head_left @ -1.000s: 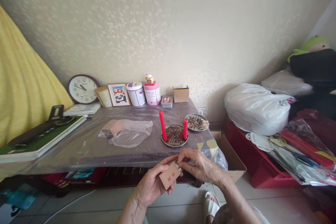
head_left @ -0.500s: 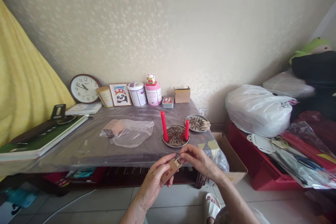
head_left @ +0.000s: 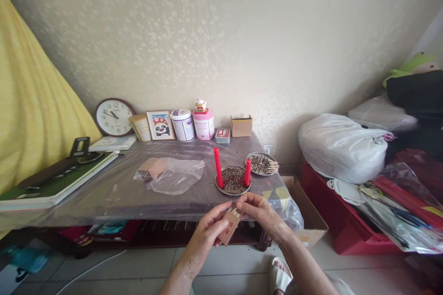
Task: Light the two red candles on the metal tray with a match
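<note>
My left hand [head_left: 207, 235] grips a small brown matchbox [head_left: 229, 227] with a red mark on its face, held in front of the table's near edge. The box's drawer is pushed out at the top and pale match ends show in it. My right hand [head_left: 259, 209] pinches at that open end with thumb and fingertips. Just beyond my hands a round metal dish [head_left: 233, 181] holds two upright red candles, a tall candle [head_left: 218, 173] on the left and a short candle [head_left: 248, 171] on the right. Neither candle shows a flame.
A second dish of used matchsticks [head_left: 262, 164] sits behind the candles. The plastic-covered low table [head_left: 104, 193] also carries a crumpled clear bag [head_left: 173, 175], a clock [head_left: 114, 116], tins, a framed picture and books [head_left: 51, 179]. A cardboard box [head_left: 308, 214], white bags and a red crate stand at the right.
The matchbox has tilted so its red-marked face turns down and left. My right hand's fingers have moved onto the open drawer end. The view has drifted slightly.
</note>
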Tool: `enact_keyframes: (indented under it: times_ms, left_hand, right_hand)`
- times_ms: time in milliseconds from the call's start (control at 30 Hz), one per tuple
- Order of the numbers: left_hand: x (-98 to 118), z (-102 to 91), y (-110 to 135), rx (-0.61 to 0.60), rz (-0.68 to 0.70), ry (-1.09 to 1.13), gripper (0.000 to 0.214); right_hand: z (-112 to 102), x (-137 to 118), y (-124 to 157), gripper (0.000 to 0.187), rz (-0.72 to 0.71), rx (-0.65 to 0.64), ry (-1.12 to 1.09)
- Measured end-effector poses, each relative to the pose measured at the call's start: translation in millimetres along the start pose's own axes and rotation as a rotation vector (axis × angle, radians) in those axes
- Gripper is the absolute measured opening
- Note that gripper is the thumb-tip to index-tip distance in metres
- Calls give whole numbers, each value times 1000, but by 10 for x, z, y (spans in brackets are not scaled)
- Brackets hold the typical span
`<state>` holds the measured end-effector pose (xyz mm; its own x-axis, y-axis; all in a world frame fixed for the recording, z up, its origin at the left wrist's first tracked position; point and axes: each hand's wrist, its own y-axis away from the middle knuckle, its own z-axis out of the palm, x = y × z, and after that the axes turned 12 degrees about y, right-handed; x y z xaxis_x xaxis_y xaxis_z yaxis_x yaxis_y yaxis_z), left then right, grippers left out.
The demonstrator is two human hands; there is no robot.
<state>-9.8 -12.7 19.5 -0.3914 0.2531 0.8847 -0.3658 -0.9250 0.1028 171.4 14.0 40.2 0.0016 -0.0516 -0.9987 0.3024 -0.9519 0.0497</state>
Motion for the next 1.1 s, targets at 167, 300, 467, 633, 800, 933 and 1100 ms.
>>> enact_keyframes:
  times_ms: [167,300,467,633,800,933,1100]
  left_hand:
    - [-18,-9,-19,-11,33,-23,42]
    - [-23,-9,-28,5,29,-65,45]
    - [-16,-10,-49,38,61,-54,48]
    - [-22,-16,-45,40,97,2,50]
    - [6,-2,-14,56,101,22,50]
    - [64,46,3,83,99,86,50]
    - [102,65,-23,145,151,180,43]
  right_hand:
    - [-22,5,-5,24,-52,32,-9]
    - [-41,-31,-19,28,-95,119,24]
    - [-93,-59,-18,25,-16,142,-181]
    - [-87,-38,-2,20,14,56,-345]
    - [-80,-39,-8,20,-6,83,-353]
    - [-63,-67,11,21,-133,217,-136]
    - [31,-81,116,28,-363,175,551]
